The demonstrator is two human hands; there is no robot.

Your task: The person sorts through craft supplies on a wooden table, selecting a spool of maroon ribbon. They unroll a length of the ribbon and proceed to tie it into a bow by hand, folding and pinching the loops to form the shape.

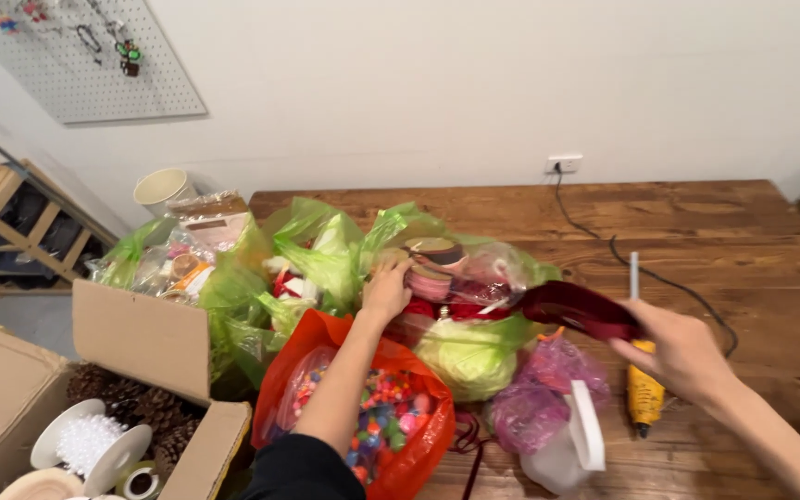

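table (724, 208): worn brown wood | green bags (326, 250): glossy thin plastic | box (141, 338): matt cardboard | ribbon (581, 310): dark-red velvety cloth

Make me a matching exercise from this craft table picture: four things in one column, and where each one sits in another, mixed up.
Things:
1. Glue gun
2. Pine cones
3. Red ribbon
4. Beads

Places:
A. in the orange bag
B. in the right hand
C. in the cardboard box
D. lying on the table, under the right hand

Pairs: 1-D, 2-C, 3-B, 4-A
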